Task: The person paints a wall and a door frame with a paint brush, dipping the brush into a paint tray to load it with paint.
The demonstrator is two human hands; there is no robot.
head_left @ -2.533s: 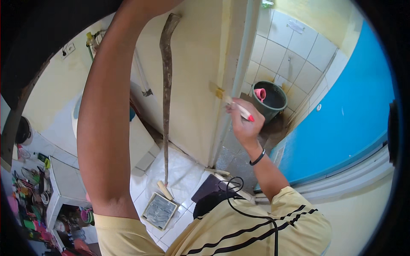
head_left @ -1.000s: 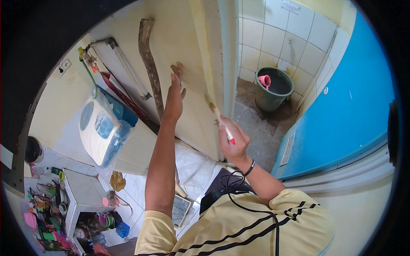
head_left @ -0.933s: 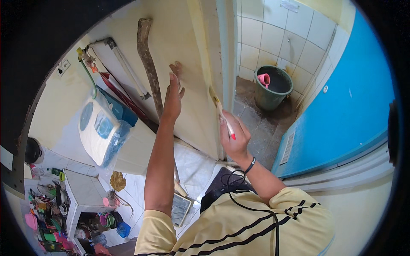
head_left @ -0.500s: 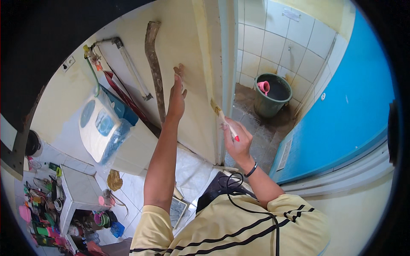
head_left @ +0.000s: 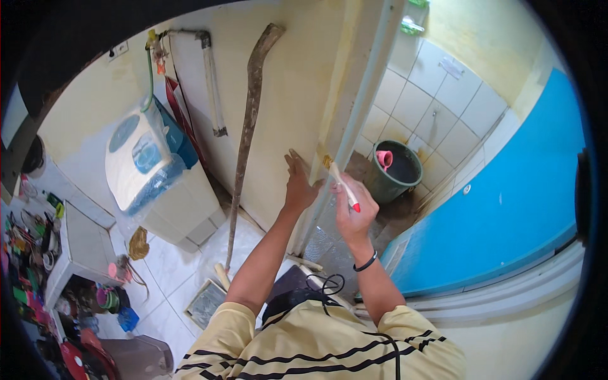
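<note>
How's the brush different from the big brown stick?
The brush is short and straight, but the stick is long and bends near its top. The brush has a pale handle with a red end, while the stick is mottled brown. The right hand holds the brush; neither hand holds the stick, which stands by the wall. Both are long for their width.
</note>
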